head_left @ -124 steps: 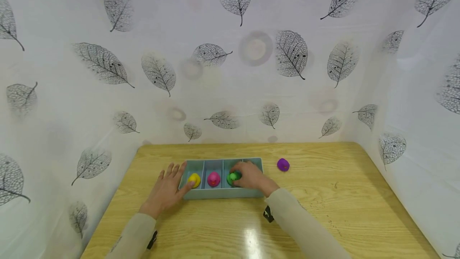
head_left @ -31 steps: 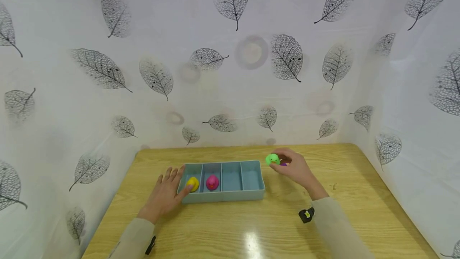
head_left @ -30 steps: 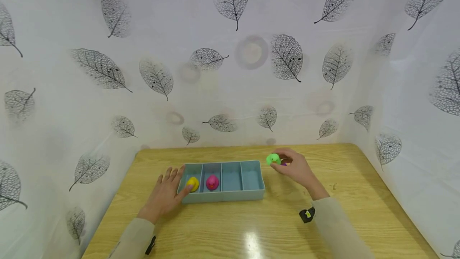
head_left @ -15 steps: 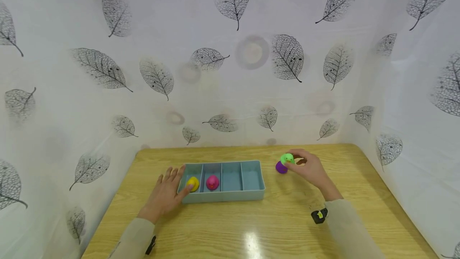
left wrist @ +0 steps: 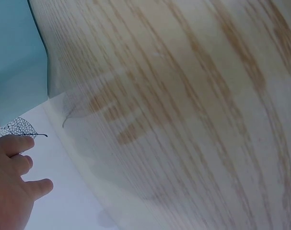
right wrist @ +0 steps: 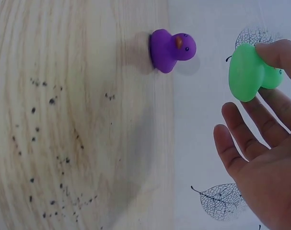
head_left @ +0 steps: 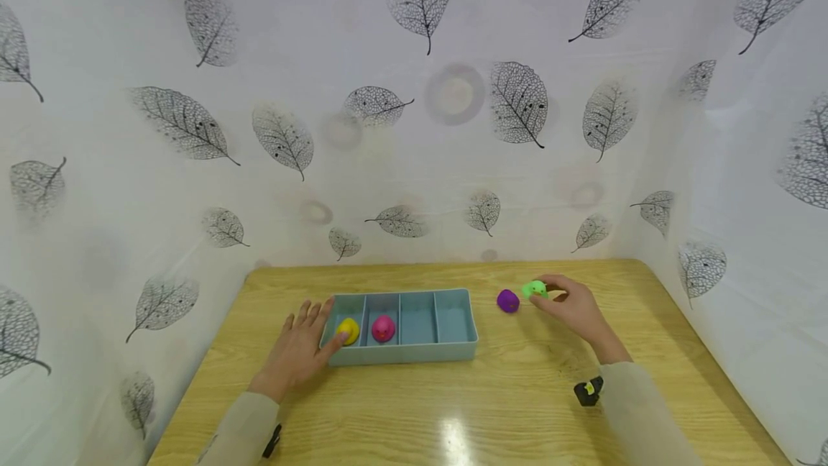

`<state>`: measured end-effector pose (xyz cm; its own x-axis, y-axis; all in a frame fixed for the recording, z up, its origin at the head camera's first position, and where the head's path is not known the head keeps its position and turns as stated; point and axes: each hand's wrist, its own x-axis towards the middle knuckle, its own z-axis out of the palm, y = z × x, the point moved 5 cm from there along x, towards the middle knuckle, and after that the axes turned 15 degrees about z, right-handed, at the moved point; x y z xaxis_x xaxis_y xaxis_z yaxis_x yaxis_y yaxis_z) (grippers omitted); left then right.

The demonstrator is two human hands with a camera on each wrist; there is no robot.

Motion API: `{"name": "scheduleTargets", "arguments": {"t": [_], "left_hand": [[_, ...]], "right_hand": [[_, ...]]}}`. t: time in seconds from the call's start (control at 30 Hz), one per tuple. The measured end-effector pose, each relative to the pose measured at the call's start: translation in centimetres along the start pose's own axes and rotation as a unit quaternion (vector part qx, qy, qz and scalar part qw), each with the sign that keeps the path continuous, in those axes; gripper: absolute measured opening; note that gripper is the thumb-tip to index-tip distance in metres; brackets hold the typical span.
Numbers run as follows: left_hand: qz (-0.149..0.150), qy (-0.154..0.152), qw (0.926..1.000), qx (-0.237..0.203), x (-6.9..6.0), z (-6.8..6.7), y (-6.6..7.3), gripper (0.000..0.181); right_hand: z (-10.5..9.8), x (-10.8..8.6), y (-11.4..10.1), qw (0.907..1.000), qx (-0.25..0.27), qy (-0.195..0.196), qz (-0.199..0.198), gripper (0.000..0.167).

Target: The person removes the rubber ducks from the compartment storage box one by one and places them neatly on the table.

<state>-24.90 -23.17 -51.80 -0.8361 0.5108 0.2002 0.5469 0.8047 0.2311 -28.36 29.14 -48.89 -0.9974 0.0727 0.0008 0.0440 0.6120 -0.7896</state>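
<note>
While handheld, green duck (right wrist: 248,73): beak (head_left: 538,292) (headcam only).

A leaf-printed white sheet (head_left: 414,164) stands behind a wood-grain table (head_left: 375,408); dark specks (right wrist: 52,101) dot the tabletop.

Two ducks (head_left: 383,329) inside tray (head_left: 402,355)

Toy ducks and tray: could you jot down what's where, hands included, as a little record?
Tray: pale blue-grey, rectangular, divided in four, on a wood-grain table
Leftmost compartment: small yellow toy duck
Next compartment: small pink toy duck
On table, right of tray: small purple toy duck
Right-hand grip: pinches a small bright green toy duck
Left-hand grip: at tray's left end; contact with yellow duck unclear
</note>
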Motion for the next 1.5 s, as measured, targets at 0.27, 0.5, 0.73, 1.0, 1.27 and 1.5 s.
{"name": "scheduleTargets", "arguments": {"t": [0.27,0.5,0.73,1.0,1.27,1.5], "left_hand": [[-0.002,-0.002,1.0000,-0.004,0.0,-0.2,0.1,0.082],[-0.002,-0.001,1.0000,-0.005,0.0,-0.3,0.3,0.082],[-0.001,0.001,1.0000,-0.003,0.0,-0.3,0.3,0.081],[-0.001,0.000,1.0000,0.000,0.0,0.0,0.0,0.082],[0.000,0.001,1.0000,0.001,0.0,0.0,0.0,0.082],[-0.001,0.003,1.0000,-0.002,0.0,0.3,-0.2,0.083]], "right_hand": [[-0.1,0.1,0.6,0.9998,-0.015,-0.010,-0.002,0.050],[0.1,0.4,1.3,0.9993,-0.025,-0.024,0.014,0.052],[0.8,1.0,2.4,0.9983,-0.036,-0.040,0.023,0.054],[1.2,1.4,3.1,0.9970,-0.036,-0.050,0.047,0.058],[1.5,1.6,3.3,0.9985,-0.032,-0.039,0.020,0.053],[1.7,1.8,4.1,0.9972,-0.045,-0.049,0.036,0.054]]}}
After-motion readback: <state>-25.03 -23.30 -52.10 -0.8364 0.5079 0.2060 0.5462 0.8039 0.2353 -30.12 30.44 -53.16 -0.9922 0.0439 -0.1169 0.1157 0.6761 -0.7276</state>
